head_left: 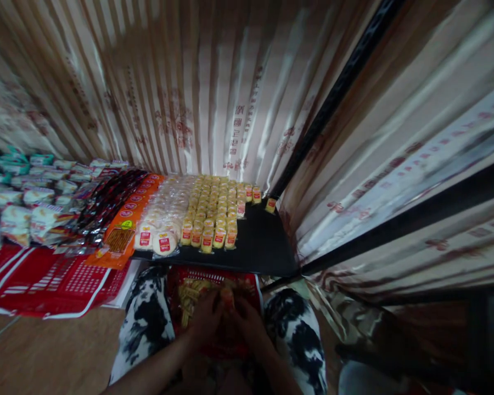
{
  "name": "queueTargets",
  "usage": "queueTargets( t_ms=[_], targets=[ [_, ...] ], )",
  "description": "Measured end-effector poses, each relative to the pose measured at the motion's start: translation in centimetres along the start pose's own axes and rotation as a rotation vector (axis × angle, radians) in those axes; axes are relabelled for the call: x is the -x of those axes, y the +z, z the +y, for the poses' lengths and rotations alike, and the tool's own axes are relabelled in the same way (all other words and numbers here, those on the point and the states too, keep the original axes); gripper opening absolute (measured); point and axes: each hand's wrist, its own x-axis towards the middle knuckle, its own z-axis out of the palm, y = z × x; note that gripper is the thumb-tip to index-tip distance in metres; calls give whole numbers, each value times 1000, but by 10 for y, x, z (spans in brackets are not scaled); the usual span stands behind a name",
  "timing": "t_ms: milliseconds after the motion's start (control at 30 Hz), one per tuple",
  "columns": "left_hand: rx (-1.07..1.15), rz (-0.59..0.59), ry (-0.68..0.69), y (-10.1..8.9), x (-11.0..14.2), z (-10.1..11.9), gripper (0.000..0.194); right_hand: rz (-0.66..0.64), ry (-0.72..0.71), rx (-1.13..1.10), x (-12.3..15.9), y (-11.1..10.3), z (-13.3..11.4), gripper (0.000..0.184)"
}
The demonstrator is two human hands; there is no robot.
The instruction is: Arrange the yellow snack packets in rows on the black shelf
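Left hand [206, 315], right hand [246, 318]: fingers together around small pack [227, 299], orange-red and yellow (dim there, print unreadable). Which hand bears it, cannot tell. Pack sits above red basket [253, 286], between knees. Loose yellow packs [189, 293] in basket, just beside left hand. Ahead of grip, black table [263, 241] with rows of yellow packs [208, 236]; left of those, round white packs [164, 243], then orange bag [121, 236].
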Motion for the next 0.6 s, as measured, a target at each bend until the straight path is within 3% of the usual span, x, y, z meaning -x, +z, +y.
queueTargets(
  t_ms=[167,300,467,600],
  targets=[
    [130,66,51,-9,-4,40,43,32,-77,-8,4,-22,-43,38],
    [166,158,173,-18,-21,63,41,30,-144,-166,-6,-41,-77,36],
    [135,342,291,-24,-38,90,40,128,-94,-215,-41,-60,-92,45],
    [137,326,314,-17,-47,109,45,202,-163,-183,-73,-71,-96,41]
  ],
)
